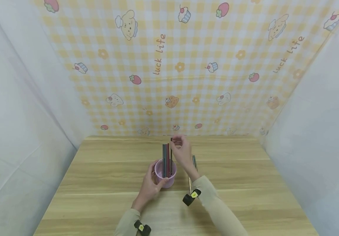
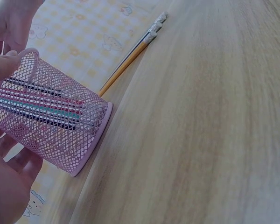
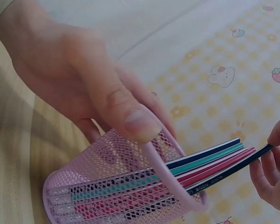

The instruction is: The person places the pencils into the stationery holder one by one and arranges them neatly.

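Left hand point(image 1: 150, 185) is gripping the pink mesh cup point(image 2: 60, 151) on the wooden table point(image 1: 113, 183) — and right hand point(image 1: 182, 152) is pinching a dark pencil point(image 3: 228, 173) near its top, its lower end sitting inside, beside other pencils point(image 3: 214, 164).

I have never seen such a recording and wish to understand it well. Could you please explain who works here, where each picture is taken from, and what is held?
There is no machine: a person works bare-handed. The wide picture comes from a head camera; the others come from cameras on the left and right wrists.

On the light wooden table stands a round pink mesh cup. The left grip holds it. The right grip pinches a slim dark pencil-like stick whose lower part is inside the cup. Dark, teal and red sticks stand beside it; more sticks lie on the table.
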`<act>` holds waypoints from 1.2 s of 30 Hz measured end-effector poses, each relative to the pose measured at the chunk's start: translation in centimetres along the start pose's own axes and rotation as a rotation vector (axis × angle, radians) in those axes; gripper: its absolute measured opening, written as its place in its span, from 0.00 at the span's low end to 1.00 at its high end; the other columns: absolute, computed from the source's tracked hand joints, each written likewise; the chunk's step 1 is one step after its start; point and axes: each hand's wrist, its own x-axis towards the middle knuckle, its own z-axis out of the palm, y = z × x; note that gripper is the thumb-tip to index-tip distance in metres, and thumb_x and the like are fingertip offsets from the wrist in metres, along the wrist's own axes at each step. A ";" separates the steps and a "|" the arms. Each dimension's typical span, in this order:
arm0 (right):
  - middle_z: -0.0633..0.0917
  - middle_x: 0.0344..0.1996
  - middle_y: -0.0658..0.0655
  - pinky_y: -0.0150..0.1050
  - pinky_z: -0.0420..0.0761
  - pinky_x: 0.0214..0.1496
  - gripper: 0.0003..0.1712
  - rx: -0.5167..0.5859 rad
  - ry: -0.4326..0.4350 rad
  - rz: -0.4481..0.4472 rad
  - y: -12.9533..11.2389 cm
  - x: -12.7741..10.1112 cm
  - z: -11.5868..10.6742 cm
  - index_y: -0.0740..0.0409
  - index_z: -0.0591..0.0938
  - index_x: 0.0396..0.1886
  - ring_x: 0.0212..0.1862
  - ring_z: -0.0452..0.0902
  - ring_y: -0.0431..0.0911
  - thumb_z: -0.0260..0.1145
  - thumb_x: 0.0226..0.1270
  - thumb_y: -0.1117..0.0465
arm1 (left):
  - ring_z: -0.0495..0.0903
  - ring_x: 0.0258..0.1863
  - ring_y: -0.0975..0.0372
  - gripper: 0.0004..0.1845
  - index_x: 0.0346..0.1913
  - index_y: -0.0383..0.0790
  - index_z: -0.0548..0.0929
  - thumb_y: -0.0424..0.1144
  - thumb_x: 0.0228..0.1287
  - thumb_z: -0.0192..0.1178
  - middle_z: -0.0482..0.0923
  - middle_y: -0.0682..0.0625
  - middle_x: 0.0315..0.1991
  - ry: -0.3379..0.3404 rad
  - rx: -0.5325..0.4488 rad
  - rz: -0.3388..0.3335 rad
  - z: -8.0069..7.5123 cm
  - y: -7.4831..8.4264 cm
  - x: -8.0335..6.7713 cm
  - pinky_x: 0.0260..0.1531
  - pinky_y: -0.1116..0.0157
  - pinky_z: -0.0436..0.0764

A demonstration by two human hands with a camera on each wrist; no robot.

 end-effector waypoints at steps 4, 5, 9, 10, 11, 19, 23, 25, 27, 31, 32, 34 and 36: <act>0.80 0.39 0.61 0.33 0.84 0.38 0.14 -0.014 0.008 0.029 2.2 0.1 0.4 0.63 0.76 0.45 0.39 0.79 0.51 0.63 0.59 0.66 | 0.67 0.57 0.39 0.42 0.65 0.28 0.56 0.36 0.51 0.67 0.65 0.31 0.60 0.001 0.006 0.005 0.0 0.1 0.1 0.56 0.41 0.68; 0.80 0.39 0.60 0.33 0.84 0.38 0.13 -0.023 0.012 0.033 2.4 0.1 0.4 0.62 0.76 0.44 0.39 0.79 0.50 0.64 0.59 0.66 | 0.67 0.57 0.39 0.41 0.65 0.28 0.56 0.35 0.51 0.67 0.65 0.31 0.59 0.003 0.007 0.010 0.0 0.2 0.1 0.56 0.40 0.69; 0.80 0.37 0.57 0.32 0.84 0.37 0.12 -0.043 0.013 0.040 3.2 -0.2 0.7 0.59 0.76 0.43 0.37 0.79 0.47 0.64 0.58 0.65 | 0.67 0.56 0.37 0.41 0.65 0.26 0.56 0.33 0.51 0.67 0.65 0.29 0.59 0.003 0.001 0.029 -0.1 0.5 0.3 0.55 0.39 0.69; 0.80 0.37 0.57 0.32 0.84 0.37 0.12 -0.042 0.013 0.039 3.3 -0.3 0.7 0.59 0.76 0.42 0.37 0.79 0.46 0.64 0.58 0.65 | 0.67 0.56 0.37 0.41 0.65 0.26 0.56 0.33 0.51 0.67 0.65 0.29 0.58 0.003 0.001 0.033 -0.1 0.5 0.3 0.55 0.39 0.69; 0.80 0.36 0.57 0.31 0.84 0.36 0.12 -0.041 0.014 0.033 3.4 -0.4 0.8 0.59 0.76 0.42 0.37 0.79 0.46 0.64 0.58 0.66 | 0.67 0.56 0.37 0.41 0.65 0.26 0.56 0.33 0.51 0.67 0.65 0.29 0.58 0.000 0.002 0.037 -0.1 0.5 0.3 0.55 0.39 0.69; 0.81 0.36 0.60 0.32 0.84 0.35 0.12 -0.026 0.024 0.007 4.0 -0.9 0.9 0.62 0.77 0.43 0.36 0.79 0.50 0.64 0.57 0.68 | 0.67 0.57 0.38 0.41 0.65 0.26 0.55 0.33 0.51 0.67 0.65 0.29 0.59 -0.010 -0.006 0.030 -0.1 0.3 0.5 0.56 0.40 0.68; 0.81 0.37 0.58 0.32 0.84 0.37 0.13 -0.028 0.017 0.023 4.0 -1.0 0.8 0.61 0.76 0.43 0.37 0.79 0.48 0.64 0.58 0.66 | 0.67 0.57 0.38 0.42 0.65 0.26 0.55 0.33 0.51 0.67 0.65 0.29 0.59 -0.007 -0.011 0.021 0.0 0.3 0.5 0.57 0.40 0.68; 0.81 0.37 0.55 0.32 0.84 0.37 0.13 -0.034 0.012 0.032 4.2 -1.0 0.7 0.59 0.76 0.44 0.37 0.78 0.46 0.63 0.58 0.65 | 0.67 0.58 0.39 0.42 0.65 0.27 0.55 0.33 0.51 0.67 0.65 0.30 0.59 -0.002 -0.015 0.009 0.0 0.3 0.5 0.57 0.40 0.67; 0.80 0.37 0.55 0.33 0.84 0.37 0.13 -0.043 0.007 0.025 4.3 -1.1 0.5 0.60 0.75 0.45 0.37 0.78 0.45 0.62 0.59 0.64 | 0.67 0.58 0.39 0.42 0.66 0.28 0.56 0.34 0.51 0.67 0.65 0.31 0.60 0.002 -0.015 -0.010 0.0 0.3 0.4 0.58 0.40 0.67; 0.80 0.36 0.56 0.34 0.84 0.34 0.12 -0.037 0.015 0.015 4.7 -0.9 -0.3 0.62 0.75 0.44 0.35 0.78 0.46 0.60 0.60 0.65 | 0.67 0.58 0.40 0.42 0.66 0.29 0.57 0.36 0.50 0.68 0.65 0.32 0.60 0.010 0.000 -0.026 0.1 0.3 0.2 0.58 0.41 0.67; 0.80 0.36 0.57 0.34 0.84 0.33 0.12 -0.035 0.019 0.020 4.8 -0.8 -0.5 0.62 0.75 0.44 0.35 0.78 0.46 0.60 0.61 0.66 | 0.67 0.58 0.40 0.42 0.66 0.30 0.57 0.36 0.50 0.68 0.65 0.32 0.60 0.011 0.005 -0.026 0.1 0.3 0.2 0.58 0.41 0.67; 0.80 0.35 0.56 0.32 0.84 0.32 0.11 -0.037 0.028 0.032 5.0 -0.5 -1.0 0.61 0.76 0.43 0.35 0.78 0.46 0.59 0.61 0.66 | 0.67 0.58 0.40 0.42 0.66 0.29 0.57 0.35 0.50 0.68 0.65 0.32 0.60 0.013 0.012 -0.023 0.2 0.3 0.1 0.58 0.41 0.67; 0.80 0.35 0.56 0.31 0.84 0.32 0.10 -0.056 0.032 0.045 5.1 -0.3 -1.5 0.60 0.76 0.43 0.35 0.78 0.45 0.58 0.61 0.65 | 0.67 0.58 0.39 0.42 0.65 0.30 0.57 0.35 0.50 0.68 0.65 0.32 0.60 0.014 0.015 -0.023 0.2 0.4 0.1 0.58 0.41 0.67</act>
